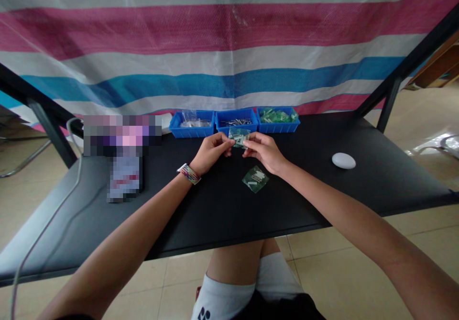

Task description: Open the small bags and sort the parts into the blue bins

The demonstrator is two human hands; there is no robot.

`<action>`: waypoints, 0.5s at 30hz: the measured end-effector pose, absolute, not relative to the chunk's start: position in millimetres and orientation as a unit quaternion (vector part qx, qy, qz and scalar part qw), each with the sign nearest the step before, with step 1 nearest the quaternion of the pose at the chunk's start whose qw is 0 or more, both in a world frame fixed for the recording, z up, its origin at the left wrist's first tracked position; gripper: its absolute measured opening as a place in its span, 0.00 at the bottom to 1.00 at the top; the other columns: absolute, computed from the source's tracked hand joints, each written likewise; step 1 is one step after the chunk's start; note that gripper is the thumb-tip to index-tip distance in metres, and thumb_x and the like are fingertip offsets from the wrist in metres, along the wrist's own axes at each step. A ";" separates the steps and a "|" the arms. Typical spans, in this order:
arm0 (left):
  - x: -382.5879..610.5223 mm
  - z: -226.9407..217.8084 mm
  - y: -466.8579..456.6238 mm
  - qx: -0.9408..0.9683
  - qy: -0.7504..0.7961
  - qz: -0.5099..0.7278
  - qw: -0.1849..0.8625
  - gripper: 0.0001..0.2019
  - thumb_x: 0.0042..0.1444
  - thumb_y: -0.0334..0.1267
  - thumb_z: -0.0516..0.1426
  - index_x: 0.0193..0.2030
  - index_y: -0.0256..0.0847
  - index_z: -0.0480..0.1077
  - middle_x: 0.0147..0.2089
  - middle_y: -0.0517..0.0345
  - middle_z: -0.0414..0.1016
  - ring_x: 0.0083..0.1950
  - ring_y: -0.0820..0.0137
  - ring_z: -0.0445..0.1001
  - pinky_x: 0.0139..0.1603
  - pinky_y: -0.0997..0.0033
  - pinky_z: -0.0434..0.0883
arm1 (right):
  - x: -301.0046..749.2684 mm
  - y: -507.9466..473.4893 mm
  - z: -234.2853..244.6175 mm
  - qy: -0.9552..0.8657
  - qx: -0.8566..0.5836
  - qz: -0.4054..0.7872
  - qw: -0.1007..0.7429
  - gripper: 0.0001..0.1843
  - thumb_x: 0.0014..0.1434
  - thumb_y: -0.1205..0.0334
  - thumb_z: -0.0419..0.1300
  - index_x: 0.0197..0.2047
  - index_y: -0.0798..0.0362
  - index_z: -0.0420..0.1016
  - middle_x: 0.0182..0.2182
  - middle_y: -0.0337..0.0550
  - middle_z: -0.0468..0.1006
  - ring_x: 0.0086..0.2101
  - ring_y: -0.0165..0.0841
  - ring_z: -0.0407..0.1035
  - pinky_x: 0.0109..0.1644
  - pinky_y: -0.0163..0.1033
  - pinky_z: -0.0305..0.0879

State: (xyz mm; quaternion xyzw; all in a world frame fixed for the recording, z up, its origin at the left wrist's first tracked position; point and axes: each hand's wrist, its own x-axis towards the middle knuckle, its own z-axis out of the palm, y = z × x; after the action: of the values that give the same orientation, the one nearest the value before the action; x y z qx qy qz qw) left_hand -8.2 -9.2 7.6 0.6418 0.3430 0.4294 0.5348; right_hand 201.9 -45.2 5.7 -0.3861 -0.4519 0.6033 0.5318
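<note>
Between my two hands a small clear greenish plastic bag (239,136) is held up, with white and metallic pieces inside. My left hand (214,150) pinches its left edge between thumb and fingers. At its right edge, my right hand (264,150) grips it the same way. A second small plastic bag (255,179), holding white plugs and what look like screws, lies flat on the table just below my right hand. Right behind the hands stands the middle blue bin (236,127) with loose metal screws in it.
The left blue bin (192,131) contains whitish pieces and clear plastic; the right blue bin (278,126) contains green bags. A white oval object (343,160) rests on the black table (301,205) at right. Blurred-out items (125,171) and a cable (79,160) are at left.
</note>
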 end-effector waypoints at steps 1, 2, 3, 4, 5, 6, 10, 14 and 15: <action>-8.1 7.7 -9.2 0.643 0.346 0.428 0.533 0.22 0.58 0.54 0.72 0.33 0.39 0.71 0.28 0.60 0.75 0.28 0.74 0.74 0.32 0.74 0.71 | 201.9 -45.0 5.3 -0.452 -0.387 0.602 0.533 0.22 0.48 0.47 0.81 0.37 0.50 0.79 0.28 0.34 0.78 0.29 0.30 0.74 0.39 0.40 0.80; -7.9 8.0 -9.3 0.644 0.348 0.426 0.531 0.22 0.58 0.55 0.72 0.33 0.39 0.71 0.28 0.60 0.75 0.28 0.74 0.74 0.32 0.74 0.71 | 201.9 -44.9 5.0 -0.452 -0.387 0.601 0.534 0.22 0.48 0.47 0.81 0.37 0.50 0.79 0.28 0.34 0.78 0.29 0.30 0.74 0.39 0.40 0.80; -7.8 8.2 -9.4 0.645 0.351 0.424 0.530 0.23 0.57 0.56 0.72 0.33 0.39 0.71 0.28 0.60 0.75 0.28 0.74 0.74 0.32 0.74 0.71 | 202.0 -44.8 4.8 -0.451 -0.387 0.600 0.535 0.23 0.48 0.47 0.81 0.37 0.51 0.79 0.28 0.34 0.78 0.29 0.29 0.74 0.39 0.40 0.80; -7.6 8.4 -9.5 0.646 0.353 0.423 0.529 0.23 0.57 0.56 0.72 0.33 0.39 0.71 0.28 0.60 0.76 0.28 0.73 0.74 0.32 0.74 0.71 | 202.1 -44.7 4.7 -0.450 -0.386 0.600 0.536 0.23 0.48 0.47 0.81 0.38 0.51 0.79 0.28 0.34 0.78 0.29 0.29 0.74 0.39 0.40 0.80; -7.5 8.5 -9.6 0.647 0.355 0.420 0.528 0.23 0.56 0.57 0.73 0.33 0.39 0.72 0.28 0.60 0.76 0.28 0.73 0.74 0.32 0.74 0.72 | 202.2 -44.6 4.6 -0.449 -0.386 0.601 0.537 0.23 0.48 0.47 0.81 0.37 0.51 0.79 0.29 0.34 0.77 0.29 0.29 0.74 0.39 0.40 0.80; -7.3 8.6 -9.6 0.649 0.356 0.418 0.527 0.23 0.56 0.57 0.72 0.33 0.39 0.72 0.28 0.60 0.76 0.28 0.73 0.74 0.32 0.73 0.72 | 202.2 -44.6 4.7 -0.449 -0.385 0.601 0.538 0.23 0.48 0.47 0.81 0.37 0.50 0.79 0.29 0.34 0.77 0.29 0.29 0.73 0.39 0.40 0.80; -7.3 7.9 -9.4 0.655 0.353 0.414 0.524 0.24 0.59 0.58 0.71 0.33 0.39 0.72 0.28 0.59 0.76 0.28 0.73 0.75 0.32 0.73 0.73 | 202.4 -44.6 5.8 -0.445 -0.383 0.604 0.539 0.22 0.48 0.48 0.81 0.37 0.50 0.79 0.29 0.34 0.77 0.29 0.29 0.73 0.40 0.40 0.80; -7.7 8.4 -9.8 0.665 0.337 0.419 0.519 0.22 0.60 0.57 0.70 0.35 0.39 0.72 0.30 0.59 0.76 0.29 0.73 0.76 0.32 0.74 0.73 | 202.8 -44.4 6.7 -0.441 -0.379 0.610 0.537 0.22 0.47 0.48 0.82 0.37 0.51 0.80 0.29 0.34 0.78 0.29 0.29 0.73 0.39 0.40 0.80; -7.8 8.8 -10.0 0.668 0.333 0.420 0.517 0.22 0.61 0.57 0.70 0.36 0.39 0.72 0.31 0.59 0.77 0.29 0.74 0.76 0.32 0.74 0.73 | 203.0 -44.2 6.7 -0.441 -0.378 0.612 0.537 0.22 0.47 0.48 0.82 0.37 0.50 0.80 0.29 0.34 0.78 0.29 0.29 0.73 0.39 0.40 0.80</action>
State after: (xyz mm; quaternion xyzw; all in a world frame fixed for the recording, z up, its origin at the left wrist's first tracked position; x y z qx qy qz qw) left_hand -7.8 -10.0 8.8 0.6676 0.3331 0.4203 0.5165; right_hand 203.0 -44.2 6.7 -0.3783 -0.4408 0.6120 0.5366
